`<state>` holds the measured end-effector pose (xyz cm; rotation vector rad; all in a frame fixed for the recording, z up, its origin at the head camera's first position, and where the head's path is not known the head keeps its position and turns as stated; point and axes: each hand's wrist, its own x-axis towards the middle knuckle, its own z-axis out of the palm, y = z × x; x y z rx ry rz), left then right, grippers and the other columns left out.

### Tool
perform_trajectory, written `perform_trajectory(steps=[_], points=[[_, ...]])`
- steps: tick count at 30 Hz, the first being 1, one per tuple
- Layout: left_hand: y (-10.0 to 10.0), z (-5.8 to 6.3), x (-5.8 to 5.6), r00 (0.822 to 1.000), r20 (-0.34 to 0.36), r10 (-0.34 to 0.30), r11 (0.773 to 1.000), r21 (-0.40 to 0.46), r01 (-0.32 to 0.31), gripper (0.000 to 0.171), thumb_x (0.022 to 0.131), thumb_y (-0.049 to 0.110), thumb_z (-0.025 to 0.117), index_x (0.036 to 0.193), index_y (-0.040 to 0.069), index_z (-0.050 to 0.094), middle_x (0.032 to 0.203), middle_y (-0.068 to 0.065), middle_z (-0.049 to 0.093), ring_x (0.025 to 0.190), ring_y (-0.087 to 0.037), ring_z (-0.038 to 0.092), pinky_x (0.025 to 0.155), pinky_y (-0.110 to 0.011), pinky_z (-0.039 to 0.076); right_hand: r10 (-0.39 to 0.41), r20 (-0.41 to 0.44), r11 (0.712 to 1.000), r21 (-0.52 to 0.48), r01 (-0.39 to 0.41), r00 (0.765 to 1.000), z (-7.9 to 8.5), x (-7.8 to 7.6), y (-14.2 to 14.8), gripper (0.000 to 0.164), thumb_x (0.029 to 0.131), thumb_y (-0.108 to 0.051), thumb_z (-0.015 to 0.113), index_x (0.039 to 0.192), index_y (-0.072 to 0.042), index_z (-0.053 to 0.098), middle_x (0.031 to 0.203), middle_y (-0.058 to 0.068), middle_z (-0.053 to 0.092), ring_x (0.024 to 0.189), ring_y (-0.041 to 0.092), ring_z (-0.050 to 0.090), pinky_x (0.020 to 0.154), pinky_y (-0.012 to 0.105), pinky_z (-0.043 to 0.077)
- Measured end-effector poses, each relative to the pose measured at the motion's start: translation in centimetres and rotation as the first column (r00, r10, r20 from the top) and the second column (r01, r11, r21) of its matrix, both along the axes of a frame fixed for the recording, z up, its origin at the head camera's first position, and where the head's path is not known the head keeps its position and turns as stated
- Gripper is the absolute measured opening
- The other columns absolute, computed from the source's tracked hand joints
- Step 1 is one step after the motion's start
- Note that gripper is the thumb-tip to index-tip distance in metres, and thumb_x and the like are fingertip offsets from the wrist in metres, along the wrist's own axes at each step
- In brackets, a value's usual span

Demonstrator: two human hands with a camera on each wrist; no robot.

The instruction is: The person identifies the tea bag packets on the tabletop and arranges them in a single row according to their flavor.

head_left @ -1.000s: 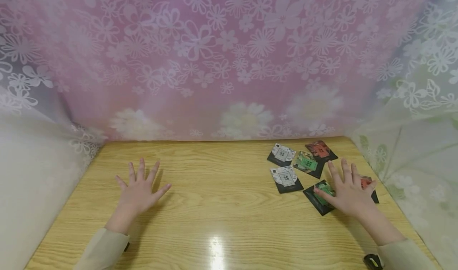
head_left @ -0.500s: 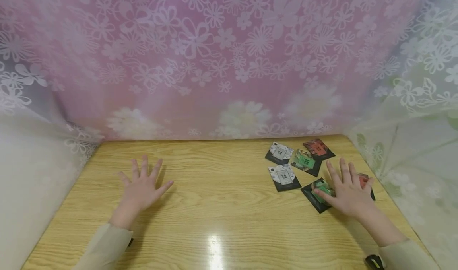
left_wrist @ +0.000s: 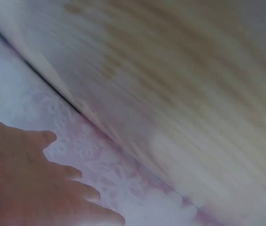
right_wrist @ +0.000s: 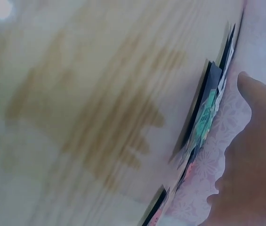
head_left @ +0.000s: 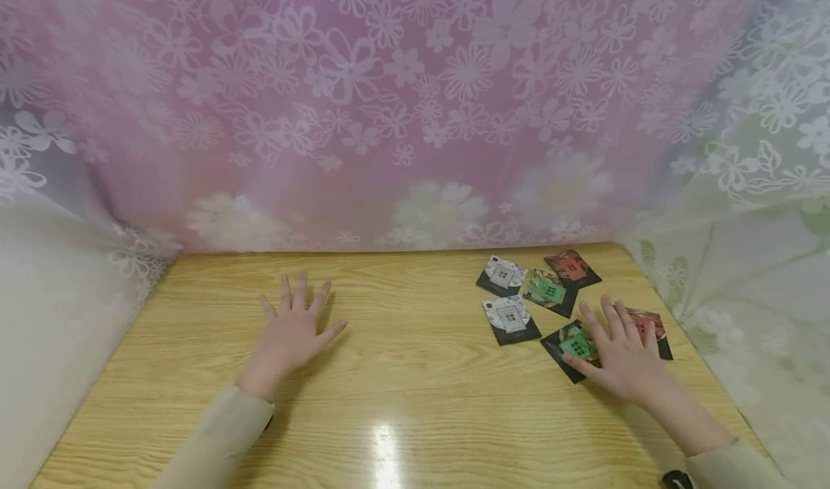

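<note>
My left hand (head_left: pixel 292 338) is spread over the left part of the wooden table (head_left: pixel 402 374), fingers straight and holding nothing. In the left wrist view the same hand (left_wrist: pixel 34 179) shows with its fingers apart. On the right, my right hand (head_left: pixel 625 363) is outstretched, palm down, over a flat square packet with a green label (head_left: pixel 573 346), and covers part of it. A red-labelled packet (head_left: pixel 651 327) lies just past its little finger. The right wrist view has the right hand (right_wrist: pixel 255 155) raised off the tabletop, with packets lying beyond.
Farther back lie two white-and-black packets (head_left: pixel 511 317), another green packet (head_left: pixel 551 291) and another red packet (head_left: pixel 573 267). The latter two overlap. A pink flowered curtain (head_left: pixel 363 129) hangs along the table's far edge, and pale cloth (head_left: pixel 765 316) borders the right side.
My left hand has moved to the right across the table, fingers still spread. My right hand has shifted slightly left, uncovering more of the nearby red packet. The head view has shifted a little.
</note>
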<state>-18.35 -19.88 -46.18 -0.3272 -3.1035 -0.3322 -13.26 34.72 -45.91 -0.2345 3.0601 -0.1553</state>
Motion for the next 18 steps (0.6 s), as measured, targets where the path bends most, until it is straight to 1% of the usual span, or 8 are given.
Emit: perform_trajectory(steps=[7,13,18], points=[[2.9,-0.2,-1.0,0.999,-0.012,-0.050,0.998,-0.034,0.049,0.085,0.104,0.068,0.051,0.170,0.020,0.029,0.176,-0.028,0.010,0.161,-0.059,0.005,0.118,-0.089,0.006,0.068,0.008,0.997,-0.036,-0.068,0.998,-0.6,0.7,-0.7,0.103,0.099,-0.068,0.062,0.171,-0.009,0.017,0.175,0.033,0.009,0.158,0.060,0.014,0.121,0.084,0.011],[5.4,-0.3,-1.8,0.994,0.021,-0.108,0.994,-0.033,0.108,0.085,0.104,0.067,0.049,0.171,0.020,0.026,0.177,-0.027,0.008,0.162,-0.057,0.000,0.120,-0.088,0.003,0.105,0.008,0.993,-0.053,-0.105,0.994,-0.9,1.5,-1.4,0.099,0.099,-0.065,0.063,0.171,-0.011,0.022,0.175,0.031,0.012,0.160,0.056,0.015,0.121,0.083,0.017],[7.5,0.0,-2.1,0.987,0.041,-0.156,0.987,-0.037,0.158,0.084,0.105,0.067,0.047,0.171,0.020,0.024,0.177,-0.027,0.007,0.162,-0.057,-0.001,0.121,-0.086,0.004,0.121,0.015,0.990,-0.077,-0.119,0.993,-1.0,2.2,-1.9,0.096,0.099,-0.063,0.065,0.169,-0.010,0.028,0.175,0.030,0.016,0.160,0.055,0.018,0.121,0.081,0.022]])
